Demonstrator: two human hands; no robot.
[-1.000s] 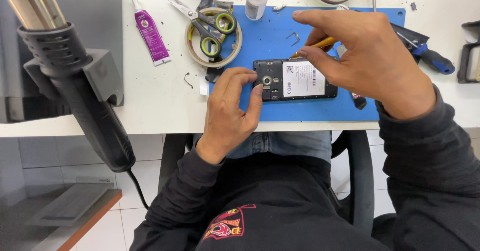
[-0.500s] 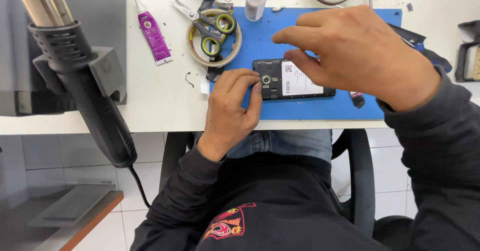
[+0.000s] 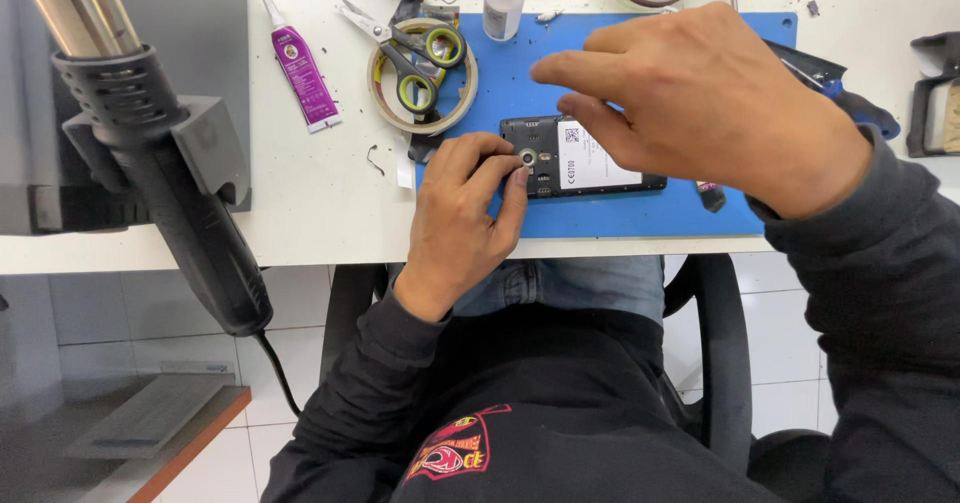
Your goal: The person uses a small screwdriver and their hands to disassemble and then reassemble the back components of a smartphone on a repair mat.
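Below, the left fingertips (image 3: pixel 515 168) press on the near-left end of the phone (image 3: pixel 580 158), thumb and forefinger closed lightly around its camera corner; the left hand (image 3: pixel 465 218) pins rather than lifts it. The phone lies back-open and flat on the blue mat (image 3: pixel 600 213), its white-labelled battery facing up, near the mat's left half. The right fingers (image 3: pixel 590 113) hover over the battery, forefinger and thumb drawn close in a pinch; whether they hold a small part or tool cannot be told, since the right hand (image 3: pixel 720 103) hides the gap.

Judged from this pose, the step is fine work on the opened back. To do it well: keep the left hold low and steady so the phone cannot slide on the mat; bring the right pinch straight down, not across; keep pressure off the battery; rest the right wrist or forearm for support.

Pose: the left wrist is bent back, its forearm rising from the lap over the table (image 3: pixel 330 203) edge. The right forearm enters from the right, wrist raised, palm down, hand clear of the mat.

Nearby, well apart from both hands: scissors (image 3: pixel 400 53) on a tape roll (image 3: pixel 425 113), a glue tube (image 3: pixel 300 63), a bottle (image 3: pixel 503 3), and a hot-air gun (image 3: pixel 150 163) at left.
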